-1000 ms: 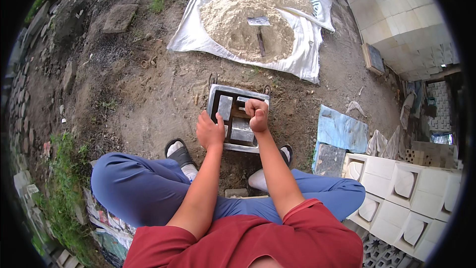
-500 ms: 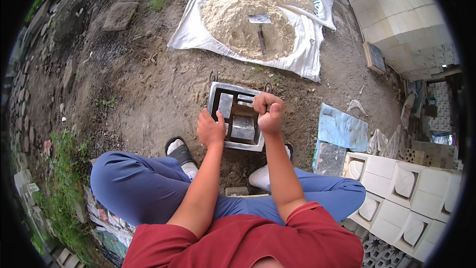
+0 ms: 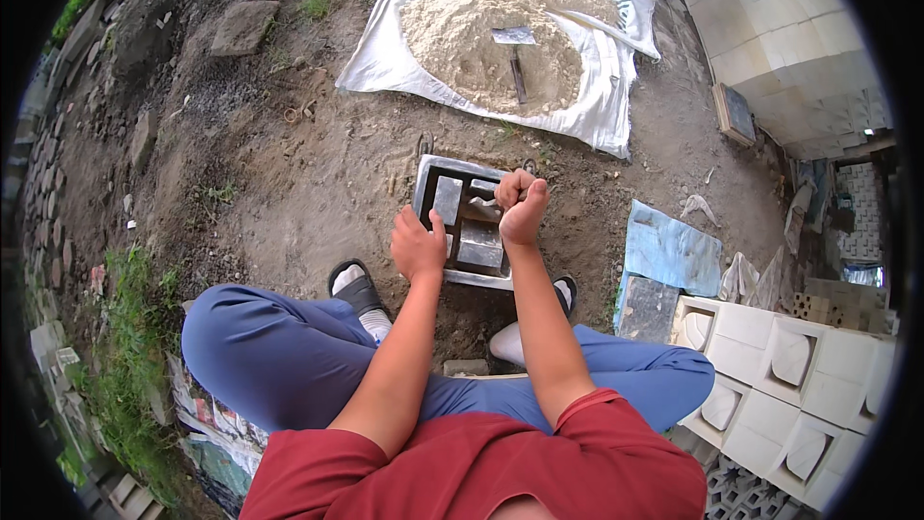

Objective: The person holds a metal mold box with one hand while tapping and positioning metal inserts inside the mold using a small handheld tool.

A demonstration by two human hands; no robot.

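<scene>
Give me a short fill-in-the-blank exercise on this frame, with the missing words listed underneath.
1. The left hand is at the ____ side of the metal frame.
2. The right hand is closed into a ____.
3. The trowel lies on the pale heap with its blade pointing ____ the person.
4. The cloth to the right of the frame is ____ in colour.

Missing words: left; fist; away from; blue

Bare brown soil gives open passage left of the square grey metal frame; beyond, a white woven sack heaped with pale sand obstructs. Clearance beneath the right hand is hard to judge.
</scene>
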